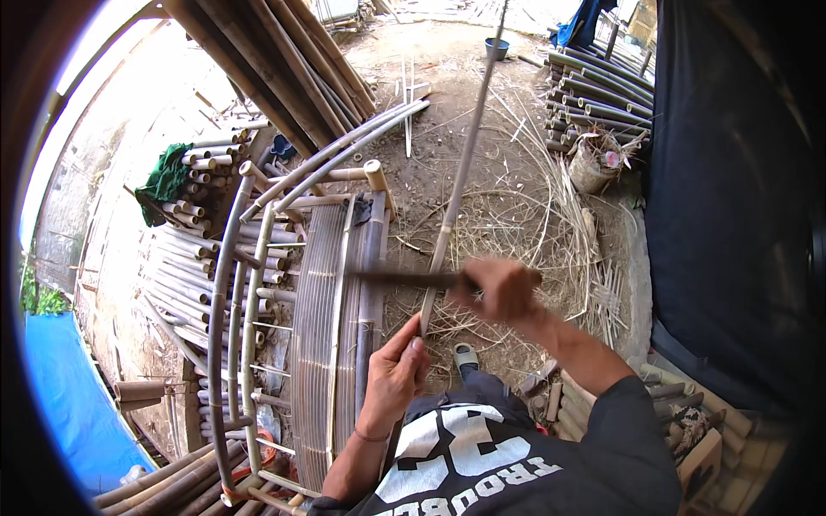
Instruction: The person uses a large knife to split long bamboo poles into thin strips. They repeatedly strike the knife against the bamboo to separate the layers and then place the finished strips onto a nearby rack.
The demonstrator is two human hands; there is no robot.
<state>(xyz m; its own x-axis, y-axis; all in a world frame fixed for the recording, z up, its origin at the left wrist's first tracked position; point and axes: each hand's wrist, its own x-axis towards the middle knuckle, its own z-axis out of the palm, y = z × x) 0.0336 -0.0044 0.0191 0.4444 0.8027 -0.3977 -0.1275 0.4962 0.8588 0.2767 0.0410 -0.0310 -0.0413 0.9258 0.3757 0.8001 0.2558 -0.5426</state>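
My left hand (393, 380) is closed round the near end of a long bamboo strip (465, 163), which slants away up the middle of the view. My right hand (501, 291), blurred by motion, grips a long dark knife (397, 279). The blade lies crosswise over the strip just beyond my left fingers and points left; whether it touches the strip I cannot tell. To the left of my left hand stands a bamboo bench (320, 284) with a slatted seat and a pole backrest. Its front rail (372, 284) lies under the blade's tip.
Bamboo shavings (508, 224) cover the dirt floor ahead. Cut bamboo poles are stacked at the left (176, 275) and the far right (602, 90). Thick poles (275, 69) lean at the far left. A dark sheet (731, 189) hangs along the right; a blue bucket (496, 48) stands far off.
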